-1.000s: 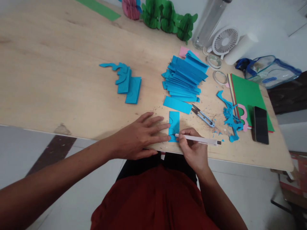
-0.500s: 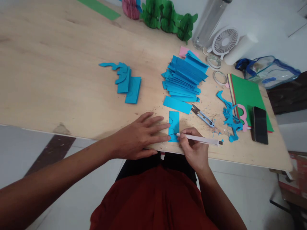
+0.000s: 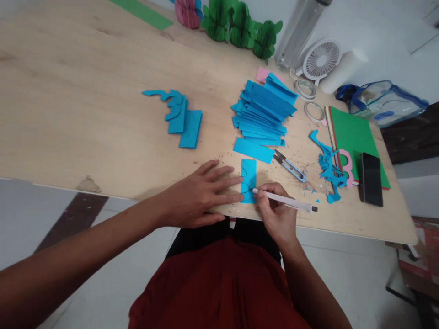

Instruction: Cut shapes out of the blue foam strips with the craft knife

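A small blue paper strip (image 3: pixel 249 171) lies at the table's near edge, with curved pen lines along its left side. My left hand (image 3: pixel 202 194) rests flat, fingers spread, their tips at the strip's left edge. My right hand (image 3: pixel 279 214) grips a white pen (image 3: pixel 284 198), its tip on the lower part of the strip. Just above the strip lies a plain blue paper piece (image 3: pixel 254 150). Thread snips (image 3: pixel 290 165) rest to the right of that piece. Behind them is a fanned stack of blue paper strips (image 3: pixel 264 109).
Cut blue pieces (image 3: pixel 181 119) lie left of the stack. Blue scraps (image 3: pixel 331 169), a pink cutout (image 3: pixel 346 168), green paper (image 3: pixel 353 137) and a phone (image 3: pixel 371 179) are on the right. Tape rolls (image 3: pixel 313 111), a fan (image 3: pixel 321 59) and green paper ornaments (image 3: pixel 240 25) stand along the back.
The pen's rear end has swung slightly downward and toward me, and my right hand has shifted a little with it. My left hand and the paper strip stay in place.
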Action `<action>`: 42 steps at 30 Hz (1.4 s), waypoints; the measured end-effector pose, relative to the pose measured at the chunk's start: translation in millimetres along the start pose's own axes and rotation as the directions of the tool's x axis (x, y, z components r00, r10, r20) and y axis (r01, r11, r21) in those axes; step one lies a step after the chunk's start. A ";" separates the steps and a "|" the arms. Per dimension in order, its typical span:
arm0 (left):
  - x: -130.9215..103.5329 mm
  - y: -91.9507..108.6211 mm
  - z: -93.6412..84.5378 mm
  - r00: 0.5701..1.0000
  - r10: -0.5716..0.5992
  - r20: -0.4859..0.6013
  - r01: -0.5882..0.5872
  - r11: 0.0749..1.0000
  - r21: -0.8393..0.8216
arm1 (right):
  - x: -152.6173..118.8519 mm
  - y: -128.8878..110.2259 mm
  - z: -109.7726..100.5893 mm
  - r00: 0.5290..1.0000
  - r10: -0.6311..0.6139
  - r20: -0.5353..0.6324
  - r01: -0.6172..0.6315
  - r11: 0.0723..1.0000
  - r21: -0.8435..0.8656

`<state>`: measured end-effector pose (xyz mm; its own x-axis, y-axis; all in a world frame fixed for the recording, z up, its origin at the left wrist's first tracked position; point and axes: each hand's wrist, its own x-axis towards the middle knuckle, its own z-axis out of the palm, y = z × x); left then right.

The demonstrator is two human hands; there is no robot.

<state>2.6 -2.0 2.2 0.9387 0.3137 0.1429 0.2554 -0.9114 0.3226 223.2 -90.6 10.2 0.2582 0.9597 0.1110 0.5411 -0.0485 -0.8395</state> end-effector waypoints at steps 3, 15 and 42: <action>0.0 -0.1 0.1 1.000 -0.001 0.012 0.001 1.000 0.000 | -0.4 0.3 -0.3 1.000 0.004 0.006 -0.004 1.000 -0.014; -0.5 0.0 1.2 1.000 -0.004 -0.002 0.004 1.000 -0.002 | -0.8 -2.4 -0.5 1.000 -0.012 0.004 0.012 0.999 -0.040; 0.1 0.3 -0.3 1.000 -0.002 0.007 0.002 1.000 0.015 | -3.6 -6.6 -2.3 0.999 -0.037 -0.011 0.038 0.994 0.101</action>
<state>2.7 -2.2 2.6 0.9397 0.3140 0.1358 0.2609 -0.9146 0.3089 220.5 -94.4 16.5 0.2472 0.9576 0.1479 0.4667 0.0161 -0.8843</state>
